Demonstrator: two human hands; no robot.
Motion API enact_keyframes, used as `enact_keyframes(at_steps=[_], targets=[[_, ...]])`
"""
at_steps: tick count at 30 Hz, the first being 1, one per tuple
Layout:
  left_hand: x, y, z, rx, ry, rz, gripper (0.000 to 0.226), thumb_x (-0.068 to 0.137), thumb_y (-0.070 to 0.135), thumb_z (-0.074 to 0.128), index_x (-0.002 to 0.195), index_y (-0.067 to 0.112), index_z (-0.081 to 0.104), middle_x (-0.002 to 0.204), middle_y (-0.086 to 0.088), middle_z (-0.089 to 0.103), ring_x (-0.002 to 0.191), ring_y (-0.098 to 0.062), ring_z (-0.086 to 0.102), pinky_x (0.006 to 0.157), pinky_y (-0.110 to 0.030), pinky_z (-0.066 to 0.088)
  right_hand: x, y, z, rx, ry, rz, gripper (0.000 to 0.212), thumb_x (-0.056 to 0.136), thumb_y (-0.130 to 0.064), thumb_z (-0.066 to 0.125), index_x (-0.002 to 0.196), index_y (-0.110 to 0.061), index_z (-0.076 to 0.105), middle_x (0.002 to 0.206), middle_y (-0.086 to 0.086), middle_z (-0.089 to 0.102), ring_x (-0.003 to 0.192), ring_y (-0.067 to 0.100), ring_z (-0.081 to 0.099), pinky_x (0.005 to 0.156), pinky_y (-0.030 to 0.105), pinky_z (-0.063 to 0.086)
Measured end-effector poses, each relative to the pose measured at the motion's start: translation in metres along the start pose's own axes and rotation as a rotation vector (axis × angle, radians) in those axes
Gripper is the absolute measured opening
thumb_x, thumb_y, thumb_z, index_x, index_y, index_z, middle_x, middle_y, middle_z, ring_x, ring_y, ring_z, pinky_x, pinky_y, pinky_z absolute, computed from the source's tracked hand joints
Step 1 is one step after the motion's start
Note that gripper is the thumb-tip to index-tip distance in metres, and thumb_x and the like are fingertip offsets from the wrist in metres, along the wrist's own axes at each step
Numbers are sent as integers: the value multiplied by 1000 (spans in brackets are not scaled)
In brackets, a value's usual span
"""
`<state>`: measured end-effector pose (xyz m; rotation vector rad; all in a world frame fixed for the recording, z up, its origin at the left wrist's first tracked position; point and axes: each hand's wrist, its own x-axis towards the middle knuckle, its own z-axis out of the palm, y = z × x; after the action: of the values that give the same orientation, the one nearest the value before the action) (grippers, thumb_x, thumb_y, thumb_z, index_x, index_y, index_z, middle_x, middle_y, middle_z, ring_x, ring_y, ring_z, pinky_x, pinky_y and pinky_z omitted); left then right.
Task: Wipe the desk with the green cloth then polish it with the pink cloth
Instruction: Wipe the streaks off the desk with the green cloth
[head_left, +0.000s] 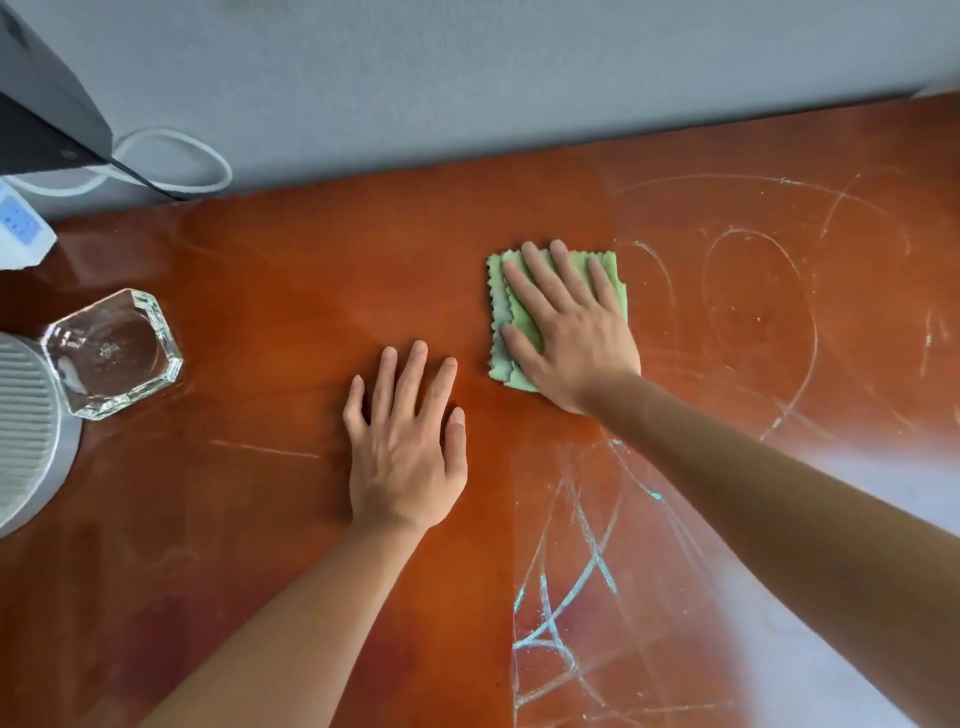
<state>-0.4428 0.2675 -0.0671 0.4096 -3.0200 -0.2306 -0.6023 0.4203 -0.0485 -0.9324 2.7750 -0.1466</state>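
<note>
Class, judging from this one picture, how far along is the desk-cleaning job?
Done: the reddish-brown wooden desk looks clean on its left part. In hand: the right hand presses the folded green cloth flat; the left hand rests bare. Left: pale chalky streaks on the right; no pink cloth is in view.

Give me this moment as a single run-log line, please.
stage: green wipe | right hand: flat on green cloth | left hand: flat on desk | chalky marks: remain | pink cloth: unseen

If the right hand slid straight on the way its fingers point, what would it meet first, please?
The right hand, flat on the green cloth, points toward the grey wall. Only bare desk lies between, so probably the wall.
</note>
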Motion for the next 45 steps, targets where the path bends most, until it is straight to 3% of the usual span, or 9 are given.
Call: enact_keyframes(at_steps=[7,13,22,27,36,45], targets=[[0,-1,1,-14,0,-2,51,102,41,39,150,24,46,162,-7,36,151,-32,28,121,-58,19,-51,-6,14,-12,-14,-32,68,103,-60,17,163,-28,14,170,-3,10,158,21,-2,127,51,1],[-1,-2,0,-41,5,-6,50,102,39,42,149,24,49,162,-7,36,152,-31,27,122,-56,17,22,34,-3,-62,-17,16,68,101,-63,10,162,-34,2,169,-7,-3,156,18,-10,126,47,-7],[0,-2,2,-24,9,-1,51,101,41,44,150,25,48,162,-7,35,152,-31,28,121,-58,19,111,58,-28,-47,1,37,69,100,-60,14,163,-32,5,171,-6,3,157,20,-4,127,45,-5],[0,0,2,-18,3,2,51,101,41,42,149,24,49,162,-7,36,152,-31,28,121,-58,19,83,47,-21,-13,23,71,70,101,-60,15,163,-29,8,171,-4,4,157,21,-4,127,46,-4],[0,0,-3,-16,-20,-11,52,101,40,39,150,23,48,161,-8,37,151,-33,29,120,-59,22,-72,-24,24,11,6,-17,66,105,-55,20,163,-23,14,170,1,10,158,24,-2,127,52,4],[0,-1,0,-29,-21,-7,52,102,42,37,149,25,48,163,-6,35,152,-31,26,122,-57,18,-35,-23,18,-12,15,14,72,101,-64,20,162,-25,19,170,0,13,158,24,1,127,53,6]])
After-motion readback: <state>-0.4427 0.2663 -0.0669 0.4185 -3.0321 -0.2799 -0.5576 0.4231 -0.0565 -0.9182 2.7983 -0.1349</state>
